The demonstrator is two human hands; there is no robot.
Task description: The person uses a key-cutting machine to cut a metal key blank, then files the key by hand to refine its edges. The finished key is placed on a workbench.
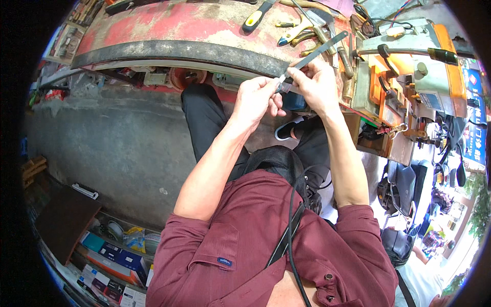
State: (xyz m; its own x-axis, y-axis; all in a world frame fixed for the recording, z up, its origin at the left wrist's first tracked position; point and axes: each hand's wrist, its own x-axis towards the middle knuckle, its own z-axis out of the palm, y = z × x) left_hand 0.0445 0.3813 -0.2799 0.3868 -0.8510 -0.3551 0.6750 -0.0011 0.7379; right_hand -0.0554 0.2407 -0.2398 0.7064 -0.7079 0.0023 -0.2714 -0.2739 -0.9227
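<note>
A long flat metal strip (320, 50), which looks like a flat file or saw blade, is held by my right hand (316, 82) near its lower end. Its far end, with a small hole, points up and right over the workbench. My left hand (259, 98) pinches a small light metal piece (282, 78) against that lower end, and a bluish ring-like part shows beside the fingertips. What exactly the small piece is, I cannot tell. Both hands are close together just off the bench's dark front edge (176, 51).
A yellow-and-black handled tool (253, 20), pliers (302, 37) and a hammer handle (345, 63) lie on the bench. An orange and grey key-cutting machine (395, 88) stands at right. Below the bench is a red bowl (178, 78); boxes (119, 255) fill a shelf at lower left.
</note>
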